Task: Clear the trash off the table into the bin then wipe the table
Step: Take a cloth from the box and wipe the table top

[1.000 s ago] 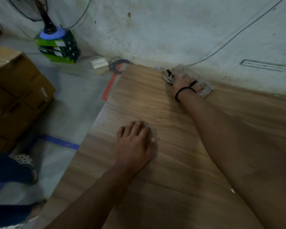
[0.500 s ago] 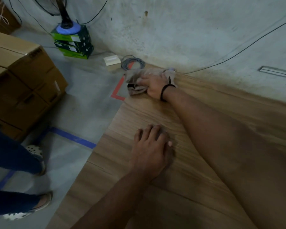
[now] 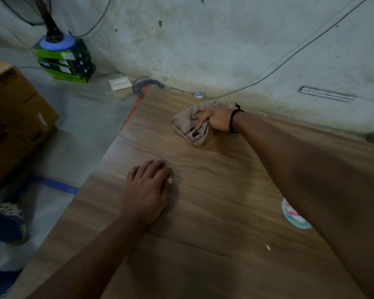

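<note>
Wiping is the step in hand, by my reading: your right hand (image 3: pixel 217 120) grasps a bunched grey-brown cloth (image 3: pixel 187 126), fingers curled into its folds, and holds it down on the wooden table (image 3: pixel 214 266) at the far end, near the wall (image 3: pixel 203 50). Your left hand (image 3: pixel 148 188) lies flat on the tabletop, fingers straight and together, holding nothing; it looks like a brace. Clearing seems not quite done: a round printed disc (image 3: pixel 293 214), half hidden under your right forearm, and a small white scrap (image 3: pixel 268 247) lie on the near part of the table. The bin is not in view. Next move, as a judgement: draw the cloth toward you in strokes across the near part, lift the left hand out of its path, and pick up disc and scrap for the bin rather than smear them along. Count: hands, two; cloth, one; disc, one; scrap, one; small round cap (image 3: pixel 198 94) at the table's far edge by the wall, one; black band (image 3: pixel 232 121) on the right wrist, one; green boxes (image 3: pixel 67 63) stacked on the floor, three.
</note>
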A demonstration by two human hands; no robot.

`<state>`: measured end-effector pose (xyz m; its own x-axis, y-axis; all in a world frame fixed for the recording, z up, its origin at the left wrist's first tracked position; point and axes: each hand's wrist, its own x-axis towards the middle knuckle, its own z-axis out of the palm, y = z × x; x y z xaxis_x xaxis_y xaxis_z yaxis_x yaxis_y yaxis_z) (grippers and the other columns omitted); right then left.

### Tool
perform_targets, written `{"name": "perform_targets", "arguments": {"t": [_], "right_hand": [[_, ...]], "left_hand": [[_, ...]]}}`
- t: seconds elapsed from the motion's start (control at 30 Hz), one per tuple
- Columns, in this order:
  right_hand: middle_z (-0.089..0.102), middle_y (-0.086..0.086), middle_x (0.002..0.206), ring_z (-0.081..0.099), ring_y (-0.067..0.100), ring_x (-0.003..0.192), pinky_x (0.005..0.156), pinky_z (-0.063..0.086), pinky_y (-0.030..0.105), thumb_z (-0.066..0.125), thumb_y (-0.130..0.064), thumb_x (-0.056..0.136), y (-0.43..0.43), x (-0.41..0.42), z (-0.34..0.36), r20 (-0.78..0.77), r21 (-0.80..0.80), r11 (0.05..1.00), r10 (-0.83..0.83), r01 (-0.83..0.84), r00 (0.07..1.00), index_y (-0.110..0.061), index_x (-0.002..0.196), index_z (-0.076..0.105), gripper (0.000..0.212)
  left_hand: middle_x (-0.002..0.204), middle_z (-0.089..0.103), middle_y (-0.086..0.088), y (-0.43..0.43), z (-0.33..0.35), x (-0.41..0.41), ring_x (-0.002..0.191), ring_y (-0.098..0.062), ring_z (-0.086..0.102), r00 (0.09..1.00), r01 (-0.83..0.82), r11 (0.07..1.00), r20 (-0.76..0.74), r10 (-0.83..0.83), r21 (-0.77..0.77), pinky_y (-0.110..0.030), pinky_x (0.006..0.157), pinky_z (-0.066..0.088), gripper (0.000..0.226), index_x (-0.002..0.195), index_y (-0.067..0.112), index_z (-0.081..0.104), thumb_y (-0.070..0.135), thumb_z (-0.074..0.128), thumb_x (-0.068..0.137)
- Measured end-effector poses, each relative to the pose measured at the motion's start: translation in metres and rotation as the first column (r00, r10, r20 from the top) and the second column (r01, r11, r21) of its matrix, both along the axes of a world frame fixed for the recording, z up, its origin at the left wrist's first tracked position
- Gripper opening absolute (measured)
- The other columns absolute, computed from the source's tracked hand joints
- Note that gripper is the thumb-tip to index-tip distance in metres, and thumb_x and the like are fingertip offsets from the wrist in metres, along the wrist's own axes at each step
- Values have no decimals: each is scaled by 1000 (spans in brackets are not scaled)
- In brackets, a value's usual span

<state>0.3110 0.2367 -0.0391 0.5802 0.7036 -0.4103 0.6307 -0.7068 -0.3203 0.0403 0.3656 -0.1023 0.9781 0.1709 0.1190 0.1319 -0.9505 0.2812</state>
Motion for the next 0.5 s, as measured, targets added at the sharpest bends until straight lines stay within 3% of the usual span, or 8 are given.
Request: {"name": "perform_targets", "arguments": {"t": [0.13, 0.2, 0.37, 0.43, 0.5], "right_hand": [[33, -13, 152, 14, 11, 146, 115, -10, 49, 31, 4, 87, -84, 10, -4, 17, -15, 993, -118, 118, 993, -24, 111, 70, 53], [35, -13, 151, 14, 11, 146, 116, -9, 47, 33, 9, 82, -128, 12, -5, 9, 4, 985, -173, 173, 985, -22, 109, 71, 56], [40, -1, 149, 22, 16, 144, 121, 10, 35, 38, 16, 78, -233, 17, -16, -92, 62, 954, -289, 295, 953, -23, 99, 71, 56], [42, 1, 147, 26, 17, 143, 121, 13, 36, 42, 15, 81, -269, 17, -18, -119, 38, 934, -348, 354, 930, -16, 104, 71, 49], [47, -1, 143, 36, 18, 138, 119, 21, 42, 48, 4, 83, -306, 21, -30, -127, 24, 931, -358, 364, 925, -20, 104, 72, 40]], "left_hand": [[138, 53, -1, -1, 2, 1, 130, -23, 44, 1000, 5, 1000, -9, -5, 1, -40, 104, 32, 49, 122, 26, 60, 47, 26, 94], [137, 53, -2, -2, 4, 1, 129, -24, 44, 1000, 7, 1000, -6, -7, 8, -40, 102, 31, 51, 122, 24, 61, 48, 26, 93], [138, 53, -8, -7, 10, 0, 127, -32, 46, 1000, 17, 999, -18, -17, 34, -47, 101, 35, 56, 123, 19, 60, 50, 26, 92], [138, 52, -12, -11, 13, 0, 125, -36, 46, 999, 26, 997, -40, -24, 68, -51, 100, 36, 59, 124, 16, 59, 51, 25, 91], [138, 51, -13, -12, 14, 0, 124, -37, 47, 997, 39, 991, -72, -30, 125, -54, 98, 37, 61, 124, 16, 58, 54, 23, 90]]}}
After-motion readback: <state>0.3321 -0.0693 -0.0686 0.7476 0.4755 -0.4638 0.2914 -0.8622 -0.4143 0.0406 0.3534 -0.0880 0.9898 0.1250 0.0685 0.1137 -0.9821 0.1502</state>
